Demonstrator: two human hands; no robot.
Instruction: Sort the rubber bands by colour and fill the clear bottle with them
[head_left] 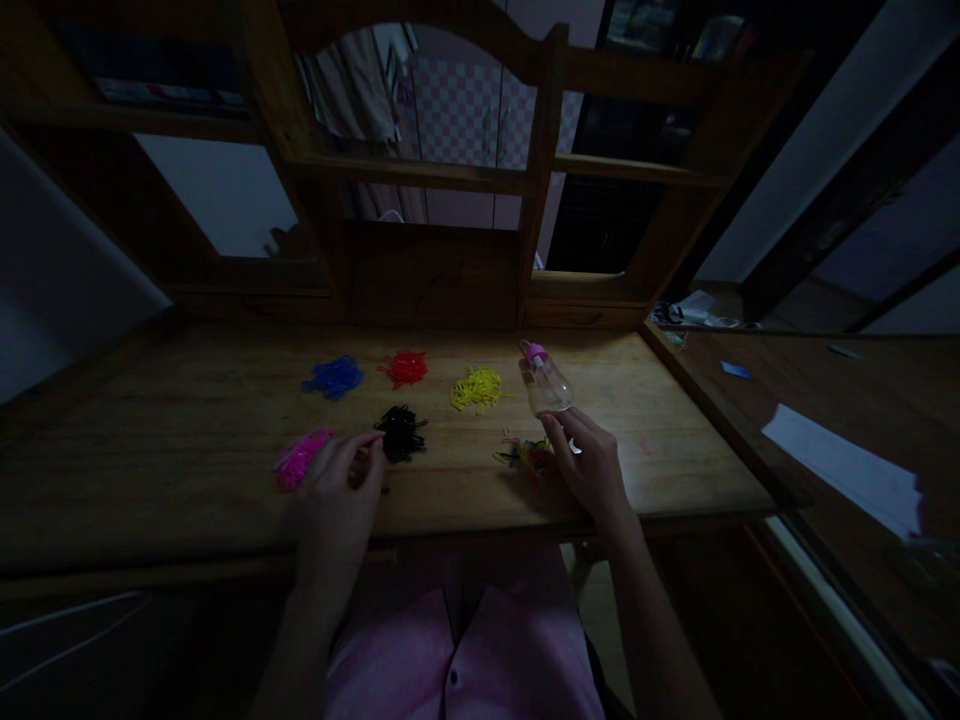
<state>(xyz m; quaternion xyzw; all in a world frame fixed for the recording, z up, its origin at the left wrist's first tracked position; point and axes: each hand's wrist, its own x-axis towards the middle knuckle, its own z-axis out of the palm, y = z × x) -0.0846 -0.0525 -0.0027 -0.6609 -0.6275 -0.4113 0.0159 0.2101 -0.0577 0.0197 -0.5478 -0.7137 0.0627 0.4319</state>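
Left hand (337, 495) has its grip pinched nearly closed beside the pile of small black loops (402, 434) on the brown wooden desk (450, 490); can't tell if it's got one. Right hand's (594, 465) half-curled by a clear bulb-shaped bottle (551, 388), hold unclear. Dim room, pink-checked cabinet (457, 110) behind.

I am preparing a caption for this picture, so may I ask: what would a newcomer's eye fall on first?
Probably the bright yellow heap of small pieces on the brown wooden desk, with a similar red heap to its left. Next, likely the transparent bulb-shaped bottle with a purplish-pink cap, just beyond the right hand.
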